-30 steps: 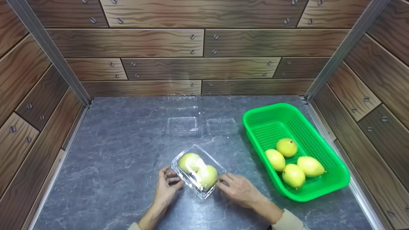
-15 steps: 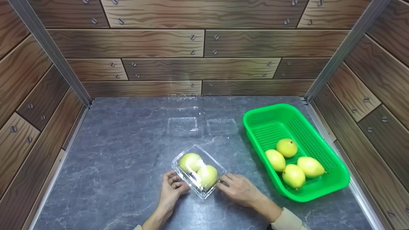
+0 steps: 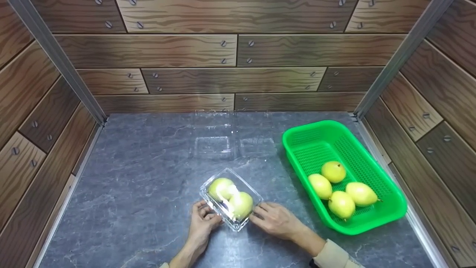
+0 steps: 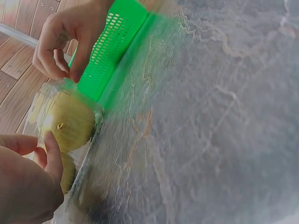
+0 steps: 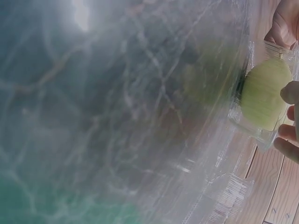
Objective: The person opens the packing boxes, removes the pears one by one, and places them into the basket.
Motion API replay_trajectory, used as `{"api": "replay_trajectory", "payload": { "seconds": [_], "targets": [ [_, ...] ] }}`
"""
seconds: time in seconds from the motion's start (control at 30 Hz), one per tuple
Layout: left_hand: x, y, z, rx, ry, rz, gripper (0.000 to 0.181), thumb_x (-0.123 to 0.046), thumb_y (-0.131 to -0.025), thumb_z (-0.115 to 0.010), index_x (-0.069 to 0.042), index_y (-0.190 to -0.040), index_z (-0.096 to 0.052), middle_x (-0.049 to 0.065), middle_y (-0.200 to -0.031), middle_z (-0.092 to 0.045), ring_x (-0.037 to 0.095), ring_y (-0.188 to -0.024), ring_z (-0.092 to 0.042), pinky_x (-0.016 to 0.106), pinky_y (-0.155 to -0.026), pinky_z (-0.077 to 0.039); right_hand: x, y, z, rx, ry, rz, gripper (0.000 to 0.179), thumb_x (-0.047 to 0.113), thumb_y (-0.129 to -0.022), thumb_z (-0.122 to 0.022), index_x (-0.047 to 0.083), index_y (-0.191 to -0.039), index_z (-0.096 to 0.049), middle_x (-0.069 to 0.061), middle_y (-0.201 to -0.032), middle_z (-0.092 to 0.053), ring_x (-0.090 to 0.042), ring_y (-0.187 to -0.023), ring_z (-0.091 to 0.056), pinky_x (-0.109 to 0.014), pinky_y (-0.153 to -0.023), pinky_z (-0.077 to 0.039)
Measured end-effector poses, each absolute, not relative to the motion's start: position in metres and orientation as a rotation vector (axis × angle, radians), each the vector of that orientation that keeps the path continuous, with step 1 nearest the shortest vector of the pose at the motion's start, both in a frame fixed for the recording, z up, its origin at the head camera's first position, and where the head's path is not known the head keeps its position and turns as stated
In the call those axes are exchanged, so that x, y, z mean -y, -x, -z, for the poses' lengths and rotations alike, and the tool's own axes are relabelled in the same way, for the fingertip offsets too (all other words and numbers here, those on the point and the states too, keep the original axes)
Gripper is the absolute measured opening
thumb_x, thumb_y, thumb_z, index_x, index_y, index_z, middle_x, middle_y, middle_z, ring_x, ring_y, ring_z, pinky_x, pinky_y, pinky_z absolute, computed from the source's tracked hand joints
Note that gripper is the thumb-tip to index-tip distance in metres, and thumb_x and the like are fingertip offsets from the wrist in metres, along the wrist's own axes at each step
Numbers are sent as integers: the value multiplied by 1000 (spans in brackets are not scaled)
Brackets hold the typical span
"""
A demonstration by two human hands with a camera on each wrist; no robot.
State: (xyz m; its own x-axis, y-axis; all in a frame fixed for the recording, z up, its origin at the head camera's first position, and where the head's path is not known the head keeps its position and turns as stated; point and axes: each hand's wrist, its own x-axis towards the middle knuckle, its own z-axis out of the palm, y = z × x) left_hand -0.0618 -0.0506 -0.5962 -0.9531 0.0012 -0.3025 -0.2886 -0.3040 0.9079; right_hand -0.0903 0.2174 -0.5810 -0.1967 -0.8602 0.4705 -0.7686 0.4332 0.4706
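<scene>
A clear plastic clamshell box (image 3: pixel 244 182), its lid down, sits turned cornerwise on the table in the head view. Two yellow-green pears (image 3: pixel 241 206) lie side by side inside it. At its left edge, my left hand (image 3: pixel 200 226) pinches the rim between thumb and curled fingers. Opposite, the fingertips of my right hand (image 3: pixel 278 222) pinch the right edge. The left wrist view shows both hands at the rim and a pear (image 4: pixel 71 122) through the plastic. In the right wrist view a pear (image 5: pixel 266 95) shows behind the box wall, beside my fingers.
A green slotted basket (image 3: pixel 375 156) stands at the right, with several yellow pears (image 3: pixel 341 205) in its near half. More clear plastic containers (image 3: pixel 212 144) lie at the back middle, hard to make out. Wood-patterned walls close off the back and both sides.
My left hand has shifted slightly right and nearer along the box's left edge, its fingers drawn in more. The right hand and the box have hardly moved.
</scene>
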Motion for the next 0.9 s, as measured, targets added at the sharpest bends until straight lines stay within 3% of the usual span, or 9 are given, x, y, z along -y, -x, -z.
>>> {"api": "replay_trajectory", "payload": {
  "seconds": [0.47,0.9],
  "targets": [
    [48,62,598,-1612,320,-2457,77,17,-81,-63,-4,-142,-19,3,-109,-56,5,-71,-59,21,-67,-58,-217,98,576,1917,-1465,166,17,19,-101,-54,20,-102,-71,3,-97,-71,-13,-85,-67,-24,-78,-64],
    [53,63,597,-1619,310,-2393,77,14,-83,-65,-4,-143,-20,3,-108,-57,5,-72,-60,22,-68,-58,-209,103,581,1796,-1514,233,32,19,-108,-45,21,-97,-74,6,-92,-74,-10,-82,-69,-23,-74,-65]
  ]
}}
